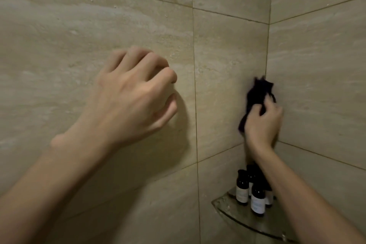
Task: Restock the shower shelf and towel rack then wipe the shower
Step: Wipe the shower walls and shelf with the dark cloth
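Your left hand [136, 97] is nearest the lens, raised in front of the shower wall [99, 16]. Its fingers [150, 61] are curled under into a loose fist with nothing in them. It looks set there to brace you while the other arm reaches, though whether the knuckles actually touch the tile can't be told.

The dark cloth [257, 93] is in your right hand [263, 123], bunched up and gripped by the fingers [257, 108], with its free end pushed up into the vertical corner where the two tiled walls meet. Held crumpled like that, it can get into the joint line, which a flat palm would likely skip.

Just below your right wrist sits the glass corner shelf [233, 216], fixed into the same corner. On it stand small dark bottles [258, 200], upright and clustered against the back; your forearm hides part of the group. That suggests the shelf restocking is done and you are on the wiping step. Mind the forearm above those bottles as you work downward.

Each bottle carries a pale label, but the print is too small and soft to read, so no brand can be made out.
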`<state>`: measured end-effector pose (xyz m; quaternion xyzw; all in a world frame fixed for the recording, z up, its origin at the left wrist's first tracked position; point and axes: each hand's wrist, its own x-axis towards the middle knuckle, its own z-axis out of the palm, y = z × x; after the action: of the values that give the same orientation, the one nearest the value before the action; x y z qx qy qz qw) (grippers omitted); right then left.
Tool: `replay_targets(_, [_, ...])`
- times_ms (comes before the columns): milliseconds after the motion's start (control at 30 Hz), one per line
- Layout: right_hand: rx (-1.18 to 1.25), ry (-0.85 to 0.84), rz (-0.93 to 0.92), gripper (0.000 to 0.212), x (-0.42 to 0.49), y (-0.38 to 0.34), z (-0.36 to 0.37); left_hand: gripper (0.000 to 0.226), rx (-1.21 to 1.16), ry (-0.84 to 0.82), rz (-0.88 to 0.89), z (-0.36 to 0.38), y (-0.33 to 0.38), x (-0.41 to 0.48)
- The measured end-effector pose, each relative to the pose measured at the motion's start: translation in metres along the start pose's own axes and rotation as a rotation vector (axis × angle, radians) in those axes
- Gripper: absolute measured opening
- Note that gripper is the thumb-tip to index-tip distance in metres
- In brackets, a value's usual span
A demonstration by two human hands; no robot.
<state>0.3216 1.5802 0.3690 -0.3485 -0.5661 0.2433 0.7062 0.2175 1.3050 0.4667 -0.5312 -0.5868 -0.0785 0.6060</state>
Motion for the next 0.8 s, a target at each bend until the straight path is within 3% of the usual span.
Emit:
replay_targets(133, [-0.02, -0.044, 0.038, 0.039, 0.013, -0.013, 0.002, 0.046, 0.096, -0.008, 0.029, -0.006, -0.018, 0.023])
replay_targets(233, [0.08, -0.122, -0.123, 0.04, 0.001, -0.061, 0.006, 0.047, 0.182, 0.002, 0.052, -0.012, -0.03, 0.044])
replay_targets(333, [0.113, -0.216, -0.568, 0.046, -0.031, -0.128, 0.009, 0.05, 0.25, -0.001, 0.049, -0.021, -0.043, 0.067])
replay_targets(433, [0.029, -0.229, -1.129, 0.021, -0.059, -0.154, 0.015, 0.052, 0.253, 0.018, 0.025, -0.03, -0.054, 0.083])
replay_targets(500, [-0.007, -0.197, -1.256, 0.021, -0.049, -0.155, 0.016, 0.051, 0.234, 0.013, 0.011, -0.034, -0.057, 0.088])
replay_targets(567, [0.001, -0.185, -1.182, 0.035, -0.018, -0.152, 0.018, 0.052, 0.212, 0.0, -0.009, -0.037, -0.057, 0.087])
replay_targets(633, [-0.016, -0.153, -0.97, 0.049, 0.029, -0.146, 0.02, 0.054, 0.21, -0.028, -0.009, -0.039, -0.057, 0.083])
replay_targets(800, [-0.102, 0.001, -0.287, 0.043, 0.134, -0.131, 0.022, 0.051, 0.244, -0.054, 0.018, -0.044, -0.064, 0.077])
